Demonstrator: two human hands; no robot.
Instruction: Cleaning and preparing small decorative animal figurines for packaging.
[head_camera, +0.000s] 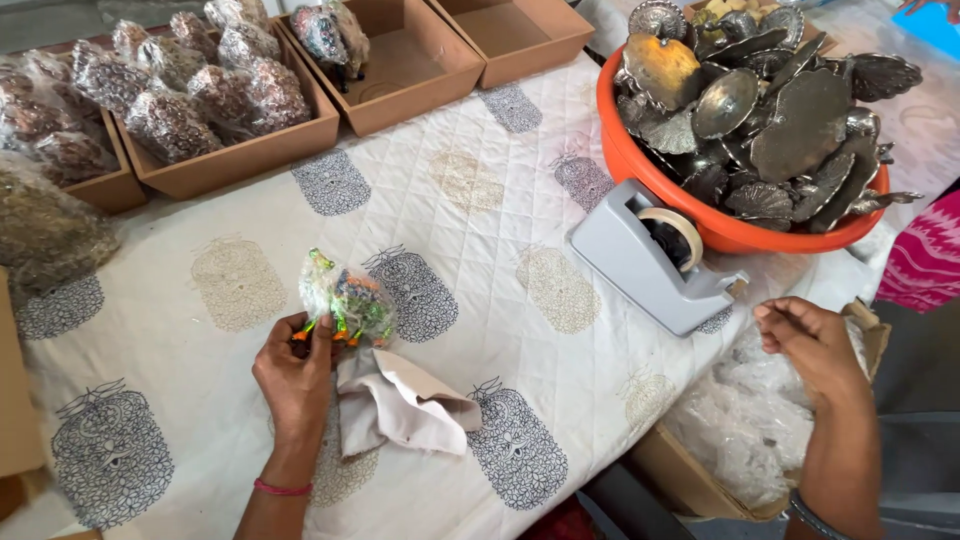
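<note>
Step in hand, as judged: wrapping a small coloured figure in clear film. The left hand sits at 7 o'clock on the quilt, fingers closed on the lower end of the packet. The packet lies on the quilt just above the hand, touching a folded cloth at its 5 o'clock. Its long axis runs from 7 to 1 o'clock, and the free end points up-right.

The right hand is at 4 o'clock, over a box of film, fingertips pinched together; whether they hold anything cannot be told.

The next move would likely call for sealing: the tape dispenser stands between the hands, towards 2 o'clock. Beyond it sits an orange tub of metal pieces. Cardboard boxes hold wrapped packets at 11 o'clock.
</note>
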